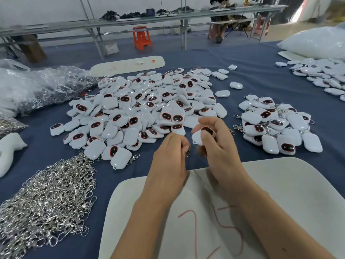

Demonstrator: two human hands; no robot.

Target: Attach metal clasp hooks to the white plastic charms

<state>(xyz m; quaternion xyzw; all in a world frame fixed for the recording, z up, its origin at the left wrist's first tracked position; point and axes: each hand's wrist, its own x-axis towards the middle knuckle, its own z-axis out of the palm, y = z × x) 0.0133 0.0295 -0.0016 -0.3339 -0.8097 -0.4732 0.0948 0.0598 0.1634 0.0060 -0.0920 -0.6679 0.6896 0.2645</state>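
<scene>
My right hand (pixel 216 144) grips a white plastic charm (pixel 200 136) with a dark, red-rimmed face, its loop end pointing down-left. My left hand (pixel 170 154) pinches a small metal clasp hook (pixel 189 151) just left of the charm, a little apart from it. A big pile of loose white charms (pixel 145 111) lies on the blue cloth beyond my hands. At the right sits a smaller pile of charms with clasps attached (pixel 274 126). A heap of silver clasp hooks (pixel 48 200) lies at the lower left.
A white foam board (pixel 280 202) with red marker writing lies under my forearms. Clear bags of hooks (pixel 46 86) sit at the left, more charms (pixel 321 75) and a white bag at the far right. Another foam board (pixel 127 65), benches and an orange stool (pixel 142 37) stand beyond.
</scene>
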